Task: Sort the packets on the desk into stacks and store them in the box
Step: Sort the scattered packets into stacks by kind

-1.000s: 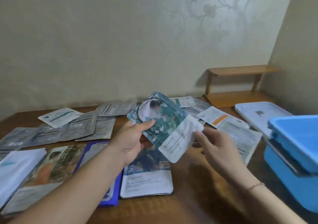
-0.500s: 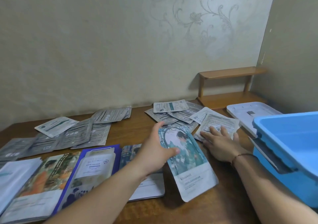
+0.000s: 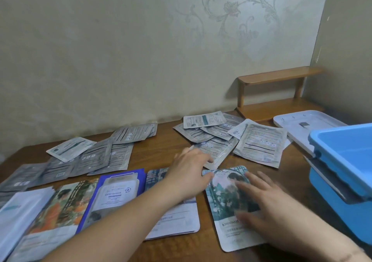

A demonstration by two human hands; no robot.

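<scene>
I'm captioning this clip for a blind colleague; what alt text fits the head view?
A person's right hand lies flat on a green picture packet on a wooden desk, while the left hand reaches toward scattered silver packets. An open blue box stands at the right.

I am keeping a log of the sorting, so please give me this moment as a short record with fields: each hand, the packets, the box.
left hand: open, fingers reaching onto a grey packet in the far pile
right hand: open, resting flat on the green illustrated packet
green illustrated packet: lies flat on the desk, face up
near row: orange illustrated packet, blue packet, side by side
blue box: at right edge, no packets visible inside
white lid: behind the box
</scene>
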